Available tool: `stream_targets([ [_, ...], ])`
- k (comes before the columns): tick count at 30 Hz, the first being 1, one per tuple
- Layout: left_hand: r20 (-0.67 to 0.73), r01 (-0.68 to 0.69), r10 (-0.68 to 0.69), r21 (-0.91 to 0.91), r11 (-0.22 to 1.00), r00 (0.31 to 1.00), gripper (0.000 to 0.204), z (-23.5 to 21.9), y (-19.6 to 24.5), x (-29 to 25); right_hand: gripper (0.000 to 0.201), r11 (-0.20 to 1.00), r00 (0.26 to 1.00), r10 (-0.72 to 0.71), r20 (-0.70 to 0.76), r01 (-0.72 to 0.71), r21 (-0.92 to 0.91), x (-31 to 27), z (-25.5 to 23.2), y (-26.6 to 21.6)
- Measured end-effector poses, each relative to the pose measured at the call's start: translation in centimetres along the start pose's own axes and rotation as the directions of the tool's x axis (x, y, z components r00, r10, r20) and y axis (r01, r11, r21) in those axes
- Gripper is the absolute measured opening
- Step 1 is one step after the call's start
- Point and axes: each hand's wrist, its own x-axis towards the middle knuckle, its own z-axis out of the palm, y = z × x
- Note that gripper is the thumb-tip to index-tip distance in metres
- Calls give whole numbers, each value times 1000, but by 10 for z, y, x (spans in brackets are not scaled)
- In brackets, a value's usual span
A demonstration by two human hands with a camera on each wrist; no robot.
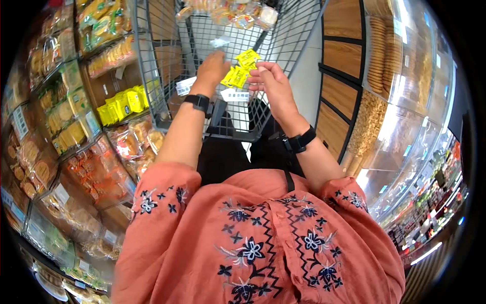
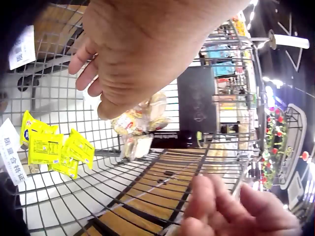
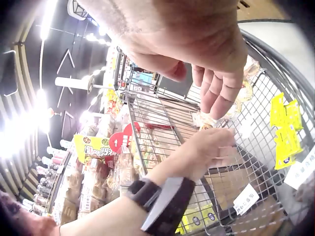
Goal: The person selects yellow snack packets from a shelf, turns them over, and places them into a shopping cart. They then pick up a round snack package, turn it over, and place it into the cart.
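Note:
Several yellow packets (image 1: pixel 236 76) lie together on the wire floor of a shopping cart (image 1: pixel 298 30). My left hand (image 1: pixel 213 68) hovers just left of them with fingers hanging loosely; in the left wrist view that hand (image 2: pixel 133 59) holds nothing. To the right of the packets is my right hand (image 1: pixel 277 91), its fingers slightly bent and overlapping the packets' edge in the head view. No object shows between its fingers in the right wrist view, where the packets (image 3: pixel 285 130) lie off to the side of the hand (image 3: pixel 211 64).
Clear bags of baked snacks (image 1: pixel 243 15) fill the cart's far end, near a small clear wrapper (image 1: pixel 219 41). White printed cards (image 1: pixel 235 95) sit at the near end. Packaged-food shelves (image 1: pixel 91 126) stand left, with yellow packets (image 1: pixel 124 105); clear bins (image 1: pixel 400 76) rise right.

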Motion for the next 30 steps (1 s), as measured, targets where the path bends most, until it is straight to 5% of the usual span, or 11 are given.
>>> stream_targets([
  [9, 185, 127, -154, 149, 981, 971, 51, 76, -10, 15, 31, 997, 997, -75, -26, 74, -36, 13, -17, -18],
  [16, 61, 162, -200, 386, 908, 978, 68, 125, 14, 8, 31, 1000, 1000, -9, 20, 9, -17, 20, -20, -14],
  [21, 51, 195, -235, 406, 893, 971, 52, 143, 9, 10, 32, 1000, 999, 31, 35, -31, -1, 23, -15, -12],
  [24, 73, 190, -210, 213, 958, 975, 55, 140, -10, 8, 32, 999, 998, 34, 52, -35, 11, 24, -15, -11],
  [27, -74, 240, -242, -42, 970, 967, 55, 138, -45, 10, 32, 999, 998, 40, 53, -41, 12, 24, -15, -13],
  [28, 50, 327, -329, -310, 893, 943, 54, 121, -48, 8, 32, 999, 998, 42, 54, -43, 11, 24, -15, -12],
  [30, 338, 491, -366, -706, 511, 867, 52, 77, -48, 9, 33, 999, 998, 41, 56, -42, 12, 26, -15, -10],
])
